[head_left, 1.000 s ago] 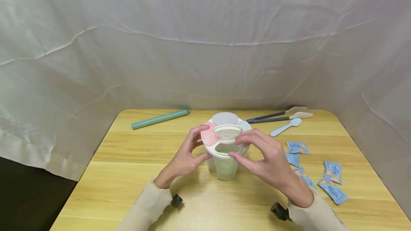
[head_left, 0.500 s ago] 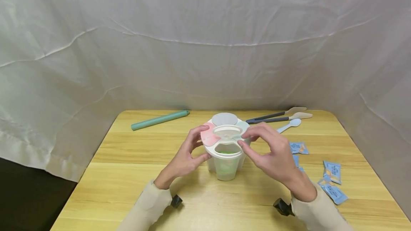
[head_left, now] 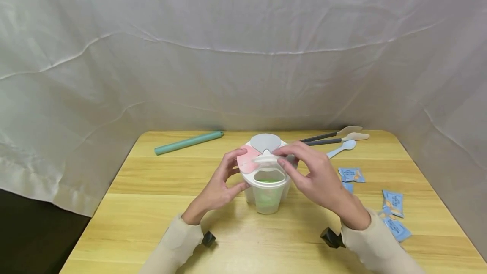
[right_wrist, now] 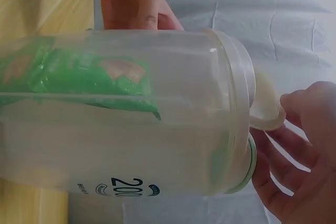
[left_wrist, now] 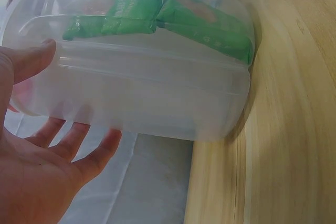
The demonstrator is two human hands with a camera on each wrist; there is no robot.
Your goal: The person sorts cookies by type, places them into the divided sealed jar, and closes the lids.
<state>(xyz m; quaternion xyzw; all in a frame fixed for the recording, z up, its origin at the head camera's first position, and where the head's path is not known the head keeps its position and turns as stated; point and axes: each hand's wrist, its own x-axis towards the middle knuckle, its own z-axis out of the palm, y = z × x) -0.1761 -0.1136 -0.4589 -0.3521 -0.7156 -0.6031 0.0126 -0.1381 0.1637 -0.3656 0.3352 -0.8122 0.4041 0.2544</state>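
Note:
A translucent lobed container [head_left: 268, 201] stands upright on the table, its top carrying pink [head_left: 247, 160] and grey [head_left: 265, 143] lids. The front lid [head_left: 266, 160] is raised over its opening; in the right wrist view this lid [right_wrist: 268, 103] stands out from the rim. My left hand [head_left: 218, 187] grips the container's left side, thumb at the front, fingers behind. With thumb and fingertips, my right hand [head_left: 316, 176] pinches the raised lid's right edge. Green packets [left_wrist: 205, 27] show through the wall in the left wrist view.
A green tube [head_left: 189, 142] lies at the back left of the table. Two dark-handled utensils [head_left: 327, 141] and a light blue spoon [head_left: 342, 149] lie at the back right. Several blue packets [head_left: 393, 203] are on the right, some partly behind my right hand.
My right hand went from the lid and opening out to the right, then back left onto the raised lid, which has tilted forward. My left hand has stayed on the container.

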